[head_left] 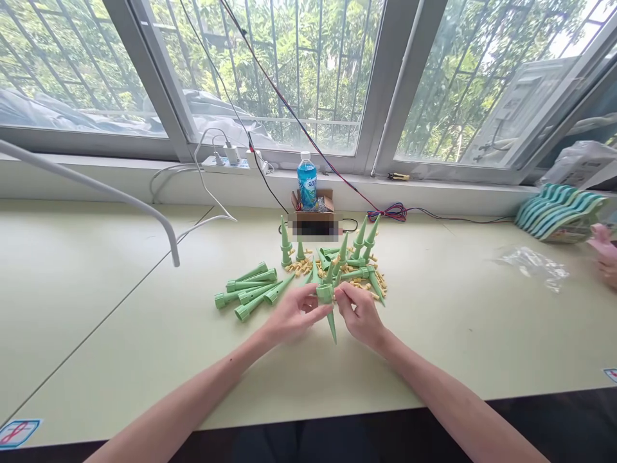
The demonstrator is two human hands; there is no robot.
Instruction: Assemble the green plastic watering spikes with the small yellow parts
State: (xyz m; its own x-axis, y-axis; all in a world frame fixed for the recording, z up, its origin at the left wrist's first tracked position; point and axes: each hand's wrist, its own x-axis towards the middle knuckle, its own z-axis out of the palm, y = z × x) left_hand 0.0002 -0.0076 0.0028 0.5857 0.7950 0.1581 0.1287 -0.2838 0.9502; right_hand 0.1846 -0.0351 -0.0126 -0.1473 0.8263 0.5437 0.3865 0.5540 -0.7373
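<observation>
Between the thumb and fingers of my left hand (295, 314) is a light green plastic plant watering spike (331, 326), its round open collar up and its point slanting down toward me. My right hand (360, 315) is closed in a pinch against the collar's right side; whatever is in its fingertips is too small and covered to make out. Just beyond my hands, more green spikes (371, 238) stand or lie among a pile of small yellow plastic pieces (301, 269). A group of loose green spikes (250, 292) lies to the left of my left hand.
A blue-liquid bottle (307, 183) stands in a small cardboard box (315, 215) at the back. Cables (393, 212) run along the window side. Clear plastic bags (535, 267) and teal plastic items (559, 215) are at right, near another person's hand (608, 263). A white tube (120, 186) crosses the left.
</observation>
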